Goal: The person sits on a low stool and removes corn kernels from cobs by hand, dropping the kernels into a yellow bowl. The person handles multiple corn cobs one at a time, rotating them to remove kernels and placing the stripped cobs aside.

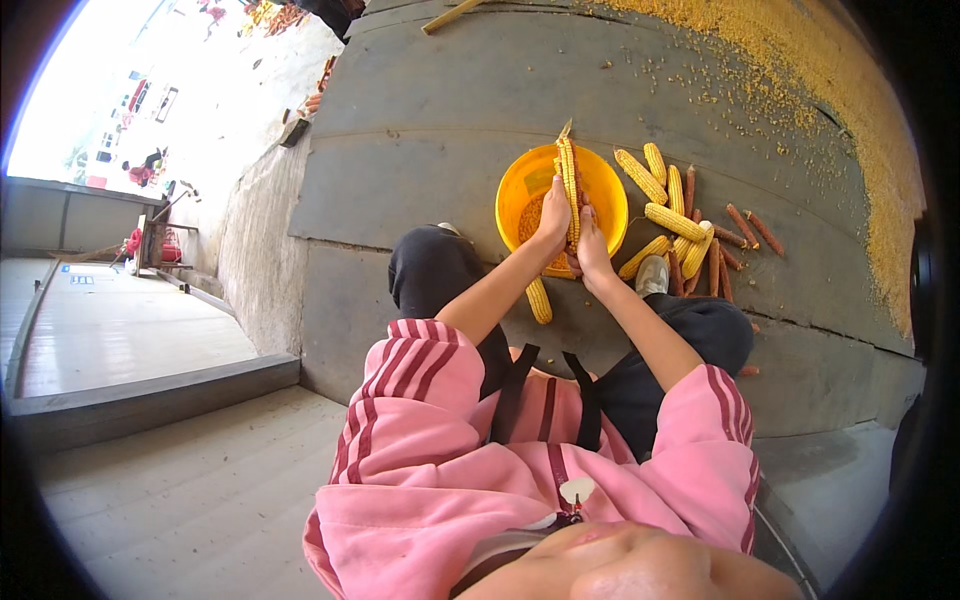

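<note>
Both my hands grip one ear of dried corn (569, 176) above a yellow plastic bucket (508, 196). Some kernel rows are gone from the ear, leaving reddish cob bare along its right side. My left hand (555, 211) wraps the ear's left side around its middle. Lower down, my right hand (592, 251) holds it near the bottom end, fingers partly hidden. Loose corn kernels (531, 219) lie inside the bucket. A whole corn ear (538, 301) rests on the floor against the bucket's near side, between my legs.
Several yellow corn ears (675, 220) and bare reddish cobs (765, 233) lie right of the bucket, around my shoe (652, 276). Kernels (889, 187) cover the floor along the far right. A wooden stick (452, 15) lies at the top. A doorway sill (157, 386) stands left.
</note>
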A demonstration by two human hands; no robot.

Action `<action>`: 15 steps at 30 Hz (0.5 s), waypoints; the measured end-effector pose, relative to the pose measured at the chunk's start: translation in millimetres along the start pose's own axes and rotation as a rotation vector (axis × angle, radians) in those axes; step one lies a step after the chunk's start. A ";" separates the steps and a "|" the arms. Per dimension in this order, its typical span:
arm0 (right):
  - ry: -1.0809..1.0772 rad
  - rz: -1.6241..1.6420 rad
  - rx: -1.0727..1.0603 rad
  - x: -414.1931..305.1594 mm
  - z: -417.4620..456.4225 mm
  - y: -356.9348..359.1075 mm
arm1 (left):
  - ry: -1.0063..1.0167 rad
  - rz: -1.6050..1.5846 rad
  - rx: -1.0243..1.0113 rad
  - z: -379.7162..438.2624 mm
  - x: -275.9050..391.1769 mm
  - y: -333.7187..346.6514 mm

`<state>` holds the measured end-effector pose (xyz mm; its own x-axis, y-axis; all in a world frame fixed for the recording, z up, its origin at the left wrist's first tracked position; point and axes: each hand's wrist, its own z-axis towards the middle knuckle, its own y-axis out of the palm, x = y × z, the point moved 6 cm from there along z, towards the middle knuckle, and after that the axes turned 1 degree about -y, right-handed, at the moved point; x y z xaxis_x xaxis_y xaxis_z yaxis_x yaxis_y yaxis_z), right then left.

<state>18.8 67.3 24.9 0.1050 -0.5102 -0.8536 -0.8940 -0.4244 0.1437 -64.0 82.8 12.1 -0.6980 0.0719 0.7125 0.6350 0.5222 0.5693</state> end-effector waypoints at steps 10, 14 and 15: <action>0.137 -0.038 0.077 0.4 20.5 -2.2 | -0.024 0.193 0.030 -4.5 8.9 5.4; 0.050 -0.049 0.105 6.8 32.7 -7.0 | -0.005 0.217 0.081 -10.3 12.9 6.9; 0.036 -0.047 0.093 6.4 32.9 -2.7 | 0.017 0.213 0.066 -8.2 16.7 2.8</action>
<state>7.5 89.7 2.6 0.1618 -0.5184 -0.8397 -0.9241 -0.3780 0.0554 -71.1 78.6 28.9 -0.5442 0.1723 0.8211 0.7440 0.5515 0.3774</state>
